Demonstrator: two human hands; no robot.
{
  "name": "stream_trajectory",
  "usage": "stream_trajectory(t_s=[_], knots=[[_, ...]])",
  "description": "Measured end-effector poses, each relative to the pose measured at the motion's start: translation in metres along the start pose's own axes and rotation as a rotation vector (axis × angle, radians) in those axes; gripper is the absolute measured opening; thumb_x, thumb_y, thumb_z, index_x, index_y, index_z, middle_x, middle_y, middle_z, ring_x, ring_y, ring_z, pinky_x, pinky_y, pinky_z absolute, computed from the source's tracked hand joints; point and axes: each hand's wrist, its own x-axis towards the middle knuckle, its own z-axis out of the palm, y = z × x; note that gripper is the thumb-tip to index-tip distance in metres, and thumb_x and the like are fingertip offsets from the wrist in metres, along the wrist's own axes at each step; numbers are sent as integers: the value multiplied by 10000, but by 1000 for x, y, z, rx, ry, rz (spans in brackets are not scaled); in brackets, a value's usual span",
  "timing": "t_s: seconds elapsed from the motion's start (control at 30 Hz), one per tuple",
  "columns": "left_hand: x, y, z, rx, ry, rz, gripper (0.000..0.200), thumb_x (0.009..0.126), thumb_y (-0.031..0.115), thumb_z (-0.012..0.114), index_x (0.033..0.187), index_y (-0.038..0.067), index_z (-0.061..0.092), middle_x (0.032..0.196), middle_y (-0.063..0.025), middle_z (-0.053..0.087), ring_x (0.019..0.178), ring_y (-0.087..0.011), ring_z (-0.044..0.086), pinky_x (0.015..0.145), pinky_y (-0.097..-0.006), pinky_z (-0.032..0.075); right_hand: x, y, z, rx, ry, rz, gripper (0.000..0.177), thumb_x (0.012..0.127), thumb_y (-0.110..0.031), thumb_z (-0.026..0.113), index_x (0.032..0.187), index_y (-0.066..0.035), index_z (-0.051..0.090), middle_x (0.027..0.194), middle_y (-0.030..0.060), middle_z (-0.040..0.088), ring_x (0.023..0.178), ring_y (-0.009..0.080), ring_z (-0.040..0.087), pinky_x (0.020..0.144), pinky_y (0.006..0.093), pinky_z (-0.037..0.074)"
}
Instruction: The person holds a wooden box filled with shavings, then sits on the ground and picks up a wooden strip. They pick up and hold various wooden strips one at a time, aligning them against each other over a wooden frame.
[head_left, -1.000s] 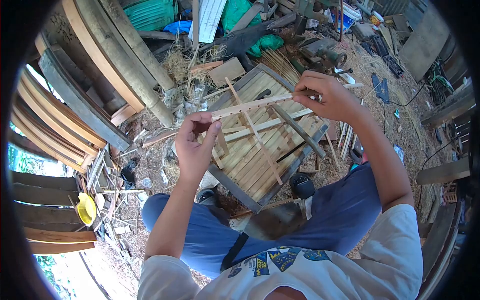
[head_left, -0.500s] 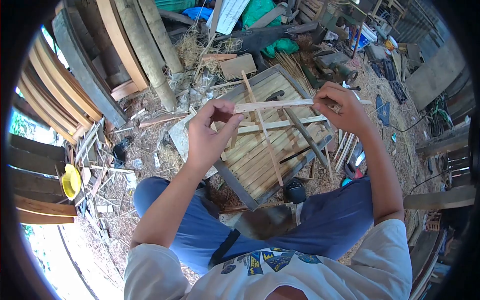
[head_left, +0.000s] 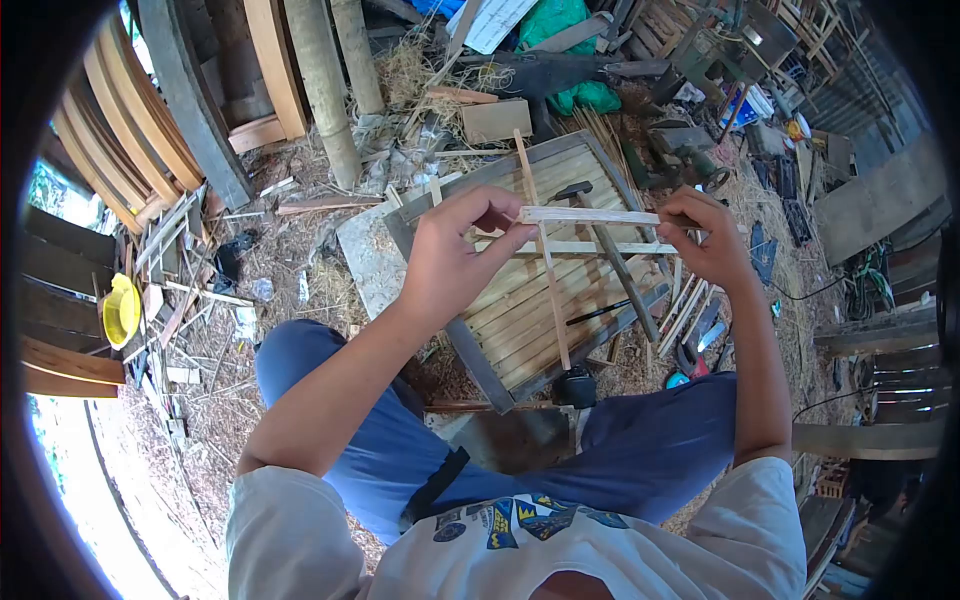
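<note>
A strip (head_left: 590, 215) is held level above the panel (head_left: 515, 325). It is pinched at its left end by the left hand (head_left: 450, 260) and at its right end by the right hand (head_left: 712, 240), both closed on it. The panel's frame is already filled with slats, and crossed strips (head_left: 553, 310) lie on them, seemingly loose. The held strip is not yet laid down.

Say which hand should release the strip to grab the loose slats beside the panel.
Probably right: the right hand holds one end of the strip just above the loose slats, while the left hand grips the other end across the panel.
</note>
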Motion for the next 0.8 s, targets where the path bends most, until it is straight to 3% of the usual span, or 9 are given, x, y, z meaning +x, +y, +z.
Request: stream_trajectory(t_s=[0.4,0.5,0.8], knots=[[2,3,-7,-15,-13,-13,220,870,47,851,1020,30,690,1011,-25,727,905,-117,690,867,-283,563,0,-1,0,-39,-1,1,93,944,-23,731,1004,33,688,956,97,645,878,197,672,796,318,548],[2,2,-4,-26,24,26,204,868,43,840,1037,18,729,944,-51,736,835,-133,698,788,-286,576,0,-2,-2,-44,0,-9,104,943,-29,735,1012,33,689,954,100,648,870,197,671,788,325,548],[2,5,-3,-37,20,6,214,851,11,850,1014,2,713,984,-66,737,845,-127,687,787,-273,569,0,3,-5,-86,2,-105,103,946,-41,740,998,29,685,928,102,652,835,228,673,735,350,537]])
